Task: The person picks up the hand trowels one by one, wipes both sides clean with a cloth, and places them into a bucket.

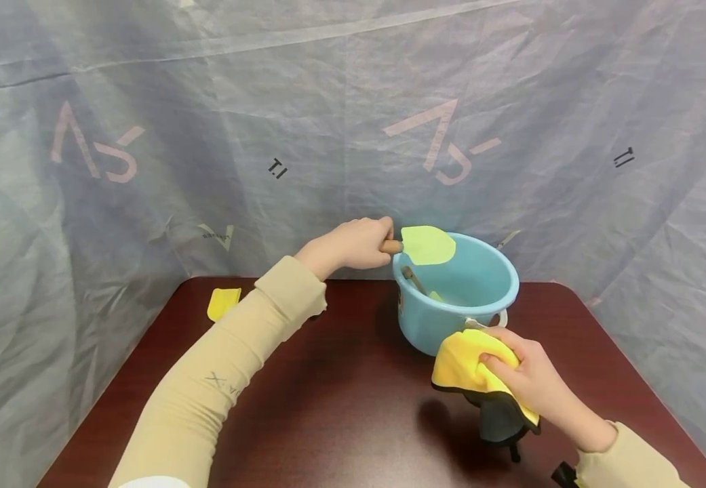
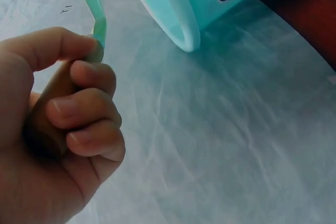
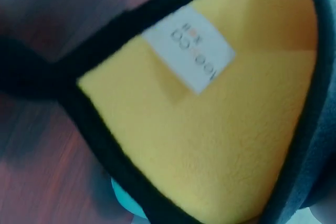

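My left hand (image 1: 359, 244) grips the wooden handle of a small trowel (image 1: 428, 245). Its pale green blade hangs over the back left rim of a light blue bucket (image 1: 428, 325); the left wrist view shows the fingers wrapped around the handle. Inside the bucket another tool with a brownish handle (image 1: 414, 278) leans on the wall, its lower end mostly hidden. At the bucket's front right, my right hand (image 1: 526, 373) pinches a yellow cloth (image 1: 465, 359) with black edging between thumb and fingers. The cloth (image 3: 220, 129) droops in folds and shows a white label (image 3: 191, 48).
A flat yellow piece (image 1: 223, 303) lies at the back left of the dark red table (image 1: 328, 420), partly covered by the left sleeve (image 1: 218, 379). Grey sheeting (image 1: 304, 122) hangs behind the table. The bucket's white handle (image 1: 502, 318) hangs down at its front.
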Demonstrator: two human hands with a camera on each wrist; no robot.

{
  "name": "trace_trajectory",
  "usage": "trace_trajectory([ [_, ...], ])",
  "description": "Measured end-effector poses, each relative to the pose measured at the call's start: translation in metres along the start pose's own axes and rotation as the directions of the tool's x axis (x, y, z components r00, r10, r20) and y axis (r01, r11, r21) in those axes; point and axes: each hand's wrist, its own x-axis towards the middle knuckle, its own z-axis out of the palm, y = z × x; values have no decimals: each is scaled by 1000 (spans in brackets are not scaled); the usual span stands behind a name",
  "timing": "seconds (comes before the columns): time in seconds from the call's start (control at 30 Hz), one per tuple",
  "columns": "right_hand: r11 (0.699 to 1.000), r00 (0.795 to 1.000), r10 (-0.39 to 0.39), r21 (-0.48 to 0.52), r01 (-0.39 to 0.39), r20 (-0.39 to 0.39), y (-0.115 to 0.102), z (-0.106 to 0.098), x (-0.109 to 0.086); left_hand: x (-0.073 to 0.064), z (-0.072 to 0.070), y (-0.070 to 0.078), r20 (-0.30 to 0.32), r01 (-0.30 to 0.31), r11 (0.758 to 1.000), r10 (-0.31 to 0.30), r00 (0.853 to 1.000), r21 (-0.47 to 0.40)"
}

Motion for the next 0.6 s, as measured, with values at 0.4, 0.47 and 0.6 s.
trace_trajectory([
  [0.4,864,897,-439,-254,435,44,10,12,2,39,18,27,35,-77,997,78,996,-23],
  [0.47,790,843,-535,-315,525,63,10,16,3,43,21,31,28,-86,996,86,996,-20],
  [0.6,682,765,-636,-388,620,104,10,20,5,51,29,38,16,-121,992,122,992,-28],
])
